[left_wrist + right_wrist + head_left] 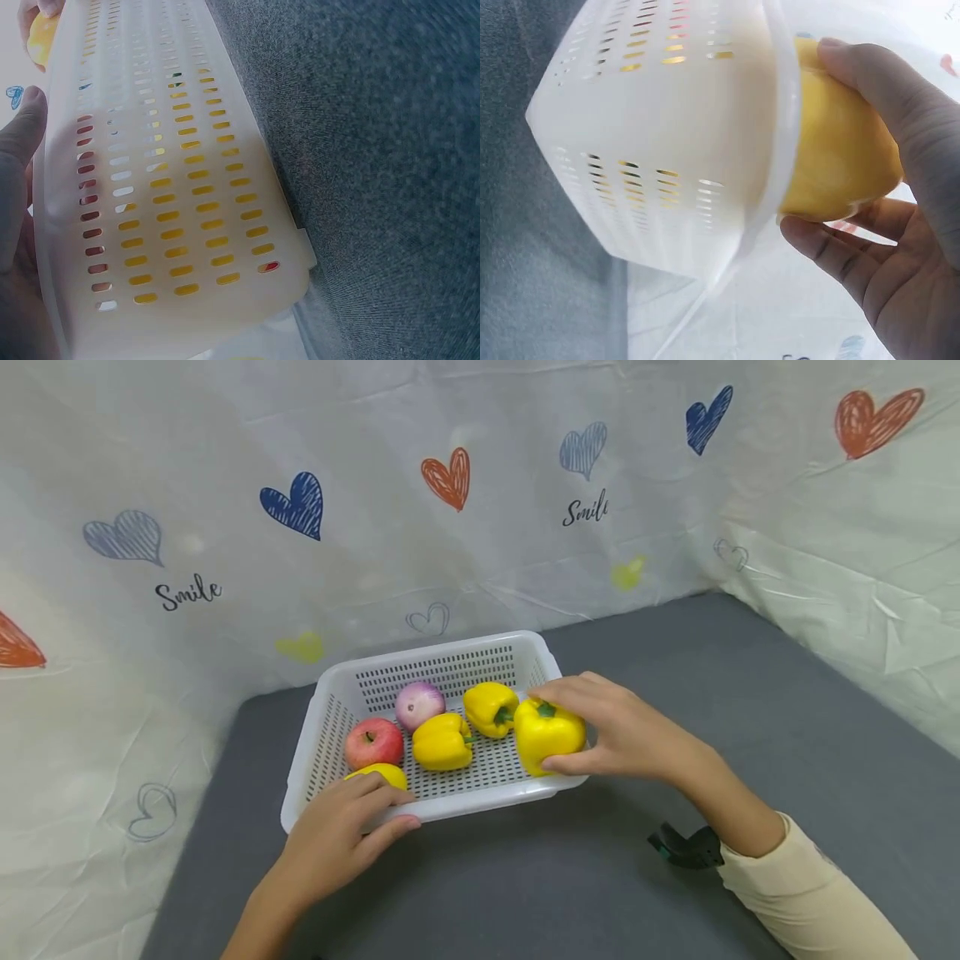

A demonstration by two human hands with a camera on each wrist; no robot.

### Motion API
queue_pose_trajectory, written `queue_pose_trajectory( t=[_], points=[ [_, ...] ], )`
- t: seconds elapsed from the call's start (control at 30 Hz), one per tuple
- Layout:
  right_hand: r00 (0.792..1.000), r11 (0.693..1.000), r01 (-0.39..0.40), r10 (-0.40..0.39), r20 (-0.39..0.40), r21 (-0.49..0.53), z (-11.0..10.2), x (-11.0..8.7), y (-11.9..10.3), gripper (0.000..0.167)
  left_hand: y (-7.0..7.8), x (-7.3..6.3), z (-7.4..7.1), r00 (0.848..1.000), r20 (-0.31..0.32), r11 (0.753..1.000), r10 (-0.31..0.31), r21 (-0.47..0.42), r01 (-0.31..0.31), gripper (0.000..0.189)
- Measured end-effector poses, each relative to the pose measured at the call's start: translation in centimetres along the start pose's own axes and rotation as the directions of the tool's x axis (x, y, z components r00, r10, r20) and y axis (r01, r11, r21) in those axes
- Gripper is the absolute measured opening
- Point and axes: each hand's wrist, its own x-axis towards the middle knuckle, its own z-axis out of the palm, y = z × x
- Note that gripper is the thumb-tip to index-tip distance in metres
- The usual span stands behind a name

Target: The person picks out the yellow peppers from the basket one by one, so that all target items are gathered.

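Note:
A white plastic basket (480, 802) with slotted walls stands on the grey table. My right hand (600, 727) holds a yellow bell pepper (547, 737) at the basket's right end, with thumb and fingers around its sides. In the right wrist view the pepper (840, 142) overlaps the basket's rim (786, 112). My left hand (337, 827) grips the front left rim, fingers over the edge and thumb outside. Beside those fingers lies a partly hidden yellow item (386, 772). Inside the basket are a red apple (373, 743), a purple onion (420, 705) and two more yellow bell peppers (442, 743).
Behind the table hangs a white sheet (510, 552) printed with hearts and words. Grey table surface (750, 693) extends to the right of the basket and in front of it. A black strap-like device (686, 847) is at the right wrist.

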Motion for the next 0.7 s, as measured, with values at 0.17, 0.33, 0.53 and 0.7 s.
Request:
queue_pose_trajectory(
  t=[0.17,0.33,0.53,0.7],
  points=[
    [0.998,0.999,0.014,-0.016,-0.060,-0.031,-0.69,-0.41,-0.24,0.071,0.14,-0.07,-0.11,1.000,-0.012,1.000,0.003,-0.007,-0.003,0.026],
    [0.995,0.999,0.037,-0.039,-0.090,-0.022,-0.97,-0.58,-0.31,0.073,0.17,-0.16,-0.14,1.000,-0.023,1.000,0.015,-0.015,-0.015,0.024],
    [0.994,0.998,0.052,-0.055,-0.093,-0.031,-0.96,-0.62,-0.30,0.074,0.00,-0.02,0.04,0.999,-0.029,0.999,0.030,-0.027,-0.031,0.023],
    [0.995,0.998,0.055,-0.057,-0.085,-0.035,-0.85,-0.55,-0.30,0.074,0.06,-0.09,-0.03,1.000,-0.016,1.000,0.010,-0.026,-0.011,0.023]
  ],
)
